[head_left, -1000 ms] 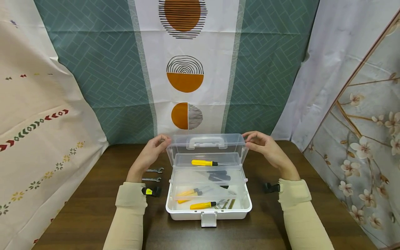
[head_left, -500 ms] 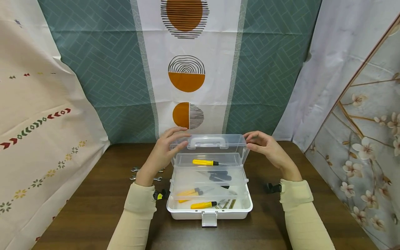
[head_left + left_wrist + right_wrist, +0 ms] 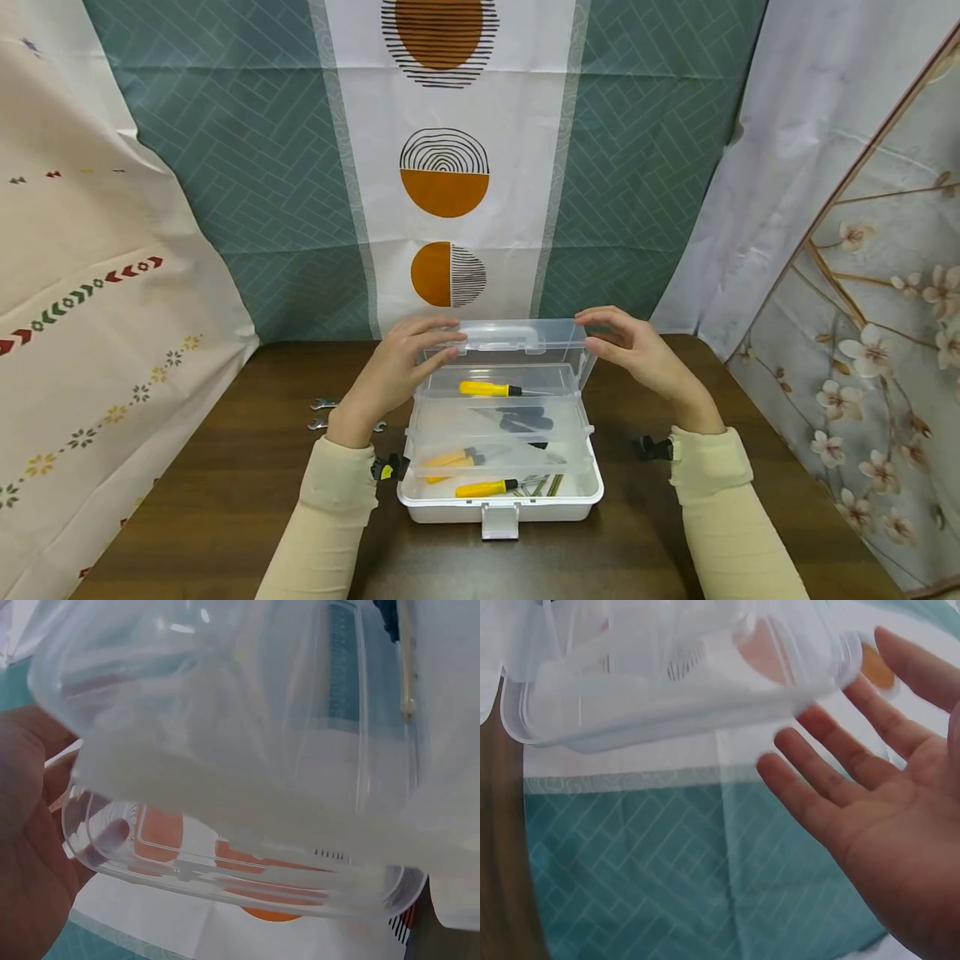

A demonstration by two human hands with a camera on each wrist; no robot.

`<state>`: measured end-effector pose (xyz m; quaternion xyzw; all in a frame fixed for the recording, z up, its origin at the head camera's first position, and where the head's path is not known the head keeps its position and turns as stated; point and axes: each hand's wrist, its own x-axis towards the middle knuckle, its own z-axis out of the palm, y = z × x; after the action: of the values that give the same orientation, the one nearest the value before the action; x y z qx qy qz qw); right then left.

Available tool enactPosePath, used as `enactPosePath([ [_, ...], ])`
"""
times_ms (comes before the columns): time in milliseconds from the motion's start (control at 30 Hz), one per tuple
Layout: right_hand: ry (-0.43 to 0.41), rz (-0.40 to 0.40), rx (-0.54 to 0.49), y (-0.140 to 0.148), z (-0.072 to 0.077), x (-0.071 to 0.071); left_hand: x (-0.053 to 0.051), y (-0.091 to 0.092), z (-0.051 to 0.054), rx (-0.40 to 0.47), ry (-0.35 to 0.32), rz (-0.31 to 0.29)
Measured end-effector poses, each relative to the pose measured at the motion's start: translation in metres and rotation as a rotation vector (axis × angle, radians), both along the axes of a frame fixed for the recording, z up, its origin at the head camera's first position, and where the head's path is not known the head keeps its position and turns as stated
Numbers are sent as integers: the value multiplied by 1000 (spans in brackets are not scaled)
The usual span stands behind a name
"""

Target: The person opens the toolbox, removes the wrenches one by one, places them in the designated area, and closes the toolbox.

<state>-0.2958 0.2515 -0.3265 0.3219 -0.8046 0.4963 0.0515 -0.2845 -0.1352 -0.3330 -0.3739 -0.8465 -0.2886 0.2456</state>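
A white toolbox (image 3: 577, 503) with its clear lid (image 3: 487, 335) raised stands at the middle of the table in the head view. My left hand (image 3: 393, 367) is at the lid's upper left, fingers fairly straight and reaching over the edge. In the left wrist view, its fingertips show through the clear plastic. My right hand (image 3: 647, 357) is at the upper right corner; the right wrist view shows its fingers straight and spread beside the lid. One yellow screwdriver (image 3: 483, 388) lies in the upper clear tray, and another yellow-handled screwdriver (image 3: 480, 489) lies inside the base.
More yellow handles (image 3: 450, 467) and dark handles (image 3: 525, 419) show blurred through the clear trays. Brass-coloured strips (image 3: 553, 485) lie in the base. Wrenches (image 3: 322, 404) are on the table (image 3: 217, 500), partly behind my left forearm. A latch (image 3: 500, 522) hangs at the front.
My left hand has moved right from the lid's left side to over its upper left edge, its fingers straightening. My right hand has shifted slightly onto the corner. The lid stays raised.
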Motion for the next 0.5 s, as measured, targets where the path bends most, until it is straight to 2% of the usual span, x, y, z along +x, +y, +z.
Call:
enactPosePath([
  [200,162,-50,172,-19,13,1,-1,-1,-2,-23,56,11],
  [500,244,29,275,-37,21,0,5,-3,-4,-117,201,26],
])
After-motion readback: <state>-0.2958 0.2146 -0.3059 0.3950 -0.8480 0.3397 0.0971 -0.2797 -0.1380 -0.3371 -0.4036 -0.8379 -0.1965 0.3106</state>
